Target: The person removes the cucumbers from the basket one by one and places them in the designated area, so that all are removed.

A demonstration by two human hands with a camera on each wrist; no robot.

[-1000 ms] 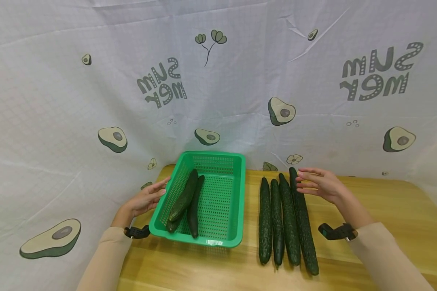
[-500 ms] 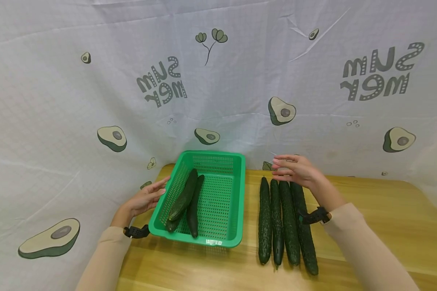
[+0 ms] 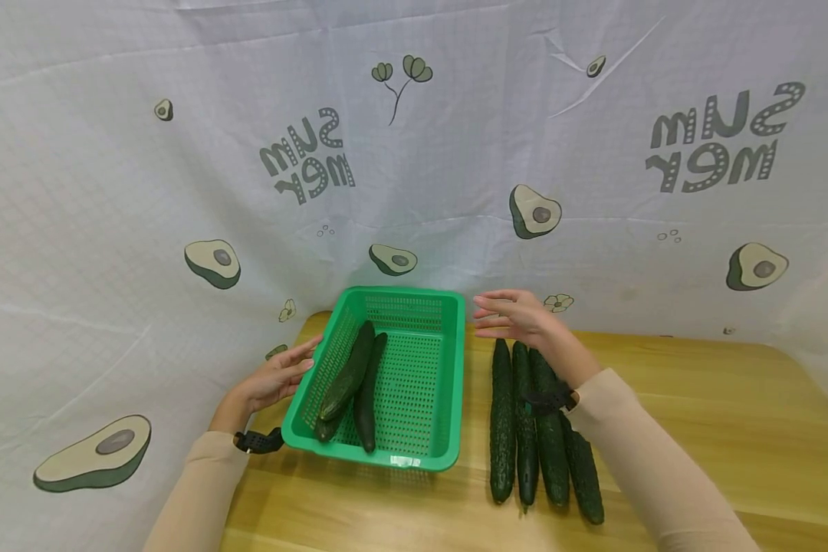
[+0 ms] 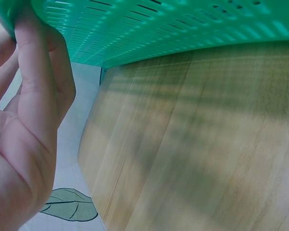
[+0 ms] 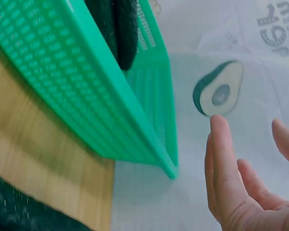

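A green plastic basket [image 3: 428, 461] stands on the wooden table, with dark green cucumbers [image 3: 350, 376] lying along its left side. My left hand [image 3: 276, 379] rests at the basket's left rim, fingertips touching it; the left wrist view shows the left hand [image 4: 31, 110] under that rim. Right of the basket, several long cucumbers [image 3: 502, 429] lie side by side. Over their far ends hovers my right hand [image 3: 514, 316], holding nothing. In the right wrist view the right hand [image 5: 248, 192] has its fingers extended, just apart from the basket's far right corner.
A white curtain [image 3: 455, 176] printed with avocados and lettering hangs directly behind the table [image 3: 697, 429]. The basket's far side is close to it. My right forearm crosses above the rightmost cucumbers and covers part of them.
My right hand has moved left, from beside the rightmost cucumber, across the row to near the basket's right side. The left hand, basket and cucumbers stay where they were.
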